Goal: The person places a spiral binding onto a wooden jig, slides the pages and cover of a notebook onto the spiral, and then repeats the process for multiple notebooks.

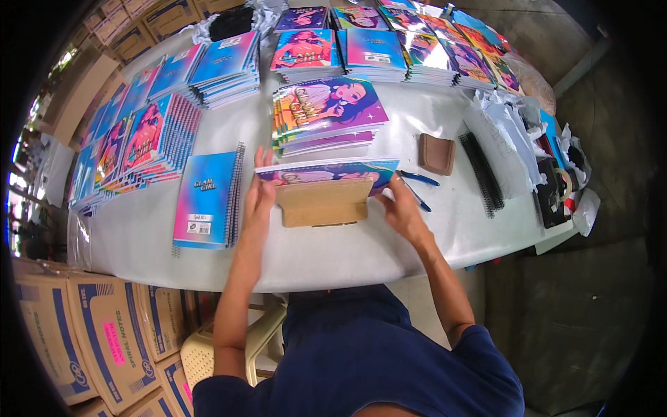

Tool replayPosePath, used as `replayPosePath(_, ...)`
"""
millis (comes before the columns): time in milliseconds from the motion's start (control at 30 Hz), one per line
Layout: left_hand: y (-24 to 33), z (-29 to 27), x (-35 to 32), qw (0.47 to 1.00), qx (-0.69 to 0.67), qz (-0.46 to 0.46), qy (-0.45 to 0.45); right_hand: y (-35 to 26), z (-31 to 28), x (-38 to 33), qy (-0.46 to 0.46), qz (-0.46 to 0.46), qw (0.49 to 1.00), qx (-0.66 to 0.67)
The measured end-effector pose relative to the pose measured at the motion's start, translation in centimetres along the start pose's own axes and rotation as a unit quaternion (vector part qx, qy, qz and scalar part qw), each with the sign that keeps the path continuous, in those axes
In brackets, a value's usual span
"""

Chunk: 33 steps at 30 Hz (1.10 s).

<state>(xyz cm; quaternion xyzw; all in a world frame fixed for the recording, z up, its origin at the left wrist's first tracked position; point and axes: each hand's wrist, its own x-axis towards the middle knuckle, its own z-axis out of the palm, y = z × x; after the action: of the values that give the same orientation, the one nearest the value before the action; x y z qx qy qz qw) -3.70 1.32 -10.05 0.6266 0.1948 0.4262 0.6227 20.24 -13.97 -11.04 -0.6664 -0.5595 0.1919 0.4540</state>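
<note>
Between both hands, a notebook with a purple and blue illustrated cover stands on its long edge. My left hand grips its left end, some fingers behind it. At the right end, my right hand holds it with thumb and fingers. A folded brown cardboard piece stands against its near side, on the table. Just beyond lies a stack of similar notebooks without visible coils. To the left of my left hand sits a small pile of blue and pink spiral notebooks.
Notebook stacks line the white table's far and left sides. Right of my hands are blue pens, a brown leather-like block, black spiral coils and crumpled plastic. Cardboard boxes stand at lower left beside a cream chair.
</note>
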Motion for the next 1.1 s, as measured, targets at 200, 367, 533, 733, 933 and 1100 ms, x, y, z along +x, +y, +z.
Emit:
replayPosePath(200,-1.4,-0.4,-0.8,1.000,0.000,0.006,0.023,2.1,-2.5,-0.2,-0.028,-0.041,0.998,-0.027)
replayPosePath(367,3.9,-2.1,1.2,0.977,0.111,0.125,0.131,8.0,-14.6,3.5,0.257,0.008,0.823,-0.507)
replayPosePath(533,8.6,1.7,2.1,0.944,0.235,0.181,0.144,16.0,-17.8,3.7,0.178,0.026,0.793,-0.583)
replayPosePath(733,10.2,6.3,2.6,0.886,0.396,0.235,0.049,11.9,-19.3,4.0,0.182,0.060,0.847,-0.495)
replayPosePath(933,7.9,11.6,4.4,0.807,0.550,0.212,-0.021,2.9,-16.4,5.0,0.176,-0.121,0.898,-0.385)
replayPosePath(1100,6.4,12.7,5.3,0.716,0.663,0.188,-0.113,-5.9,-10.5,3.6,0.057,-0.093,0.989,-0.095)
